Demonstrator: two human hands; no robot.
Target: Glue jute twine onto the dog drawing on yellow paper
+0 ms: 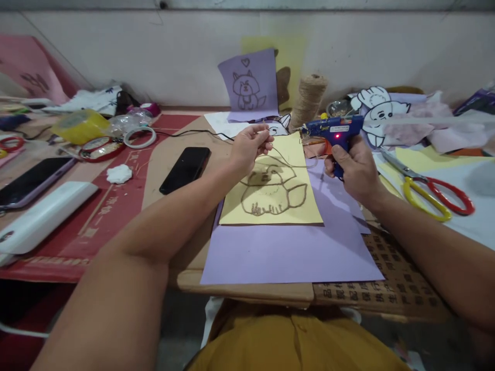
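Note:
My right hand (358, 172) is wrapped round the handle of a blue hot glue gun (328, 128). Its red light is lit, and the nozzle points left towards my other hand. The fingers of my left hand (251, 147) are pinched together above the paper, with a thin strand of twine (299, 166) running from them to the right. Below lies a yellow sheet (232, 210) bearing a fox-like animal outlined in brown twine (270, 208). My left hand hides part of the animal's head. Purple paper (290, 257) lies under the yellow sheet.
A black phone (184, 170) lies left of the sheet. Red-and-yellow-handled scissors (429, 193) are at right. Behind stand a twine spool (309, 100) and a purple card with an animal drawing (251, 85). Tape rolls (81, 126) and a white device (46, 216) sit left.

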